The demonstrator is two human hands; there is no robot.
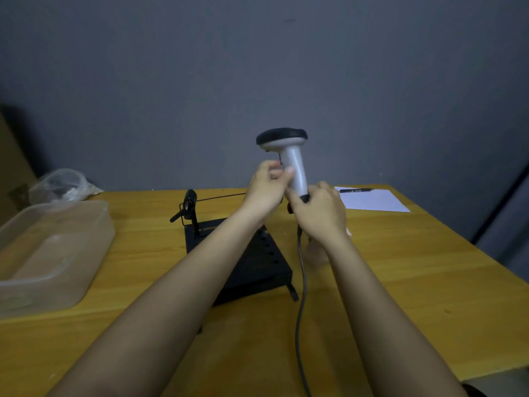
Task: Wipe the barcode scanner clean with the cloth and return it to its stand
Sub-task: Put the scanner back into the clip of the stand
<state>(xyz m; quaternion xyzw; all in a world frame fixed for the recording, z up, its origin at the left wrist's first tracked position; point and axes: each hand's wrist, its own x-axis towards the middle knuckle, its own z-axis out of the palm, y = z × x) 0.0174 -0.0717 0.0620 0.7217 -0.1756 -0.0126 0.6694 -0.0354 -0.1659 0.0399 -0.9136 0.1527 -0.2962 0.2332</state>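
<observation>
I've got the barcode scanner (pixel 292 164) upright above the desk (pixel 400 267), head up, long axis near vertical. My right hand (pixel 317 213) grips its lower handle; my left hand (pixel 269 184) pinches just below the head. No cloth visible. The stand (pixel 243 259) sits directly beneath, cable (pixel 302 282) dangling beside it.

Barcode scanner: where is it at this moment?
In the head view, the barcode scanner is held upright above the table's far middle, left hand and right hand on its handle, above the black stand.
</observation>
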